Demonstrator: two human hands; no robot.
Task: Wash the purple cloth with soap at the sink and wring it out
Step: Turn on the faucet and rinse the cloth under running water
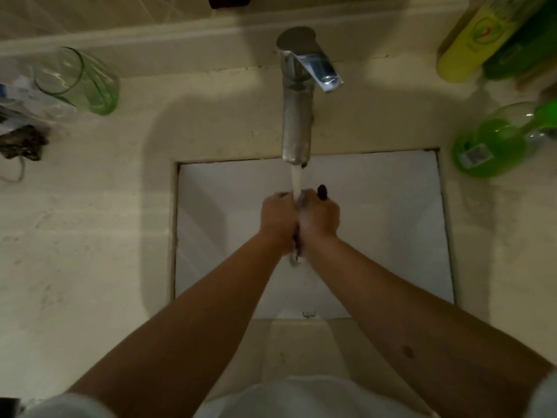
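Over the white sink [391, 236] my left hand [277, 220] and my right hand [321, 217] are pressed together, both gripping the dark purple cloth [322, 191]. Only small dark bits of the cloth show, one above my right hand and one between the wrists. Water runs from the metal tap [297, 128] straight onto the hands and the cloth. Most of the cloth is hidden inside the two fists.
A green glass tumbler [78, 81] and a dark bundle [22, 143] lie on the beige counter at the left. A yellow bottle [470, 46] and a green soap bottle [494, 149] sit at the right. The tap lever [321, 70] points to the right.
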